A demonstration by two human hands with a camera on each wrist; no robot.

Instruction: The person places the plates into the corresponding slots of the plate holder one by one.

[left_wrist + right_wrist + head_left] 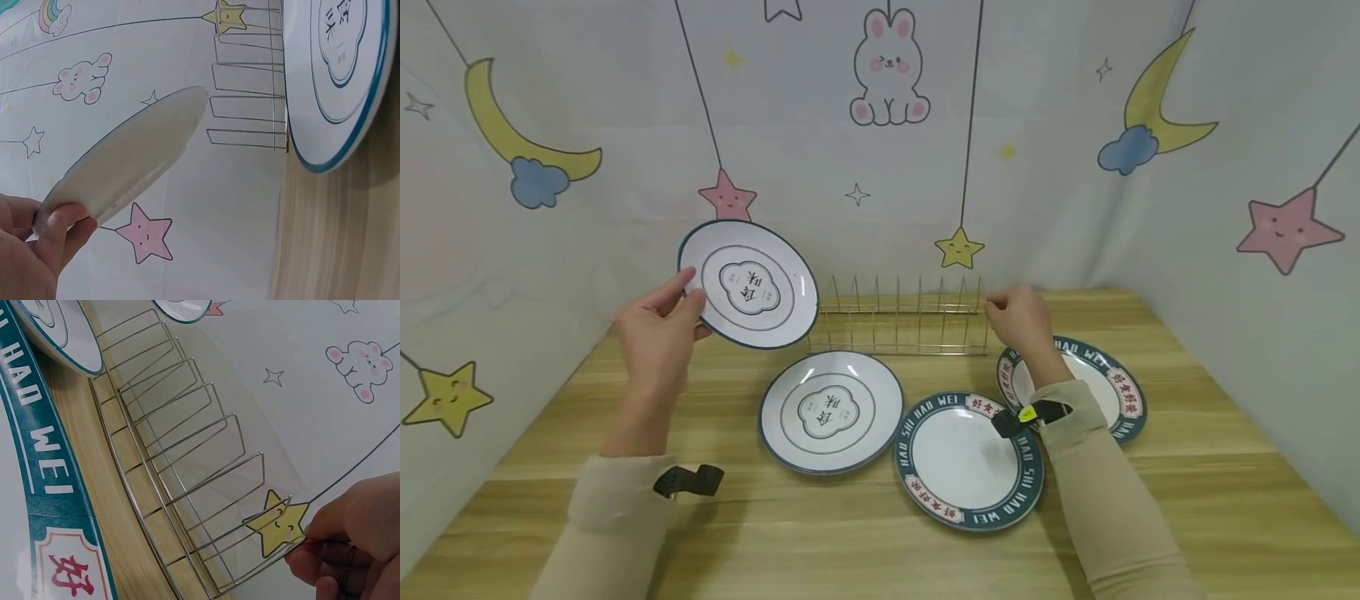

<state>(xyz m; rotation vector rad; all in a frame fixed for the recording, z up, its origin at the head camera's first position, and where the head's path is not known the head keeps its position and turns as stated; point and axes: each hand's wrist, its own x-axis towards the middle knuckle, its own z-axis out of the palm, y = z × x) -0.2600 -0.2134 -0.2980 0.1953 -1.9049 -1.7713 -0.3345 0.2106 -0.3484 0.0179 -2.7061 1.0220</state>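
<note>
My left hand (pixel 657 337) pinches a white plate (pixel 748 287) with a thin blue rim by its left edge, thumb on the front. The plate is tilted in the air, left of a metal wire dish rack (pixel 898 312); its pale underside (pixel 134 159) faces the left wrist camera. At the rack's right end, my right hand (pixel 1022 321) grips the end wire between thumb and curled fingers, seen closer in the right wrist view (pixel 350 544). No plate stands in the rack's slots. A matching blue-rimmed plate (pixel 831 412) lies on the table in front of the rack.
Two plates with wide green lettered rims lie to the right: one in front (pixel 970 462), another (pixel 1093 383) partly under my right forearm. The wooden table (pixel 820 542) meets a printed cloth backdrop (pixel 1052 208) behind the rack and at both sides.
</note>
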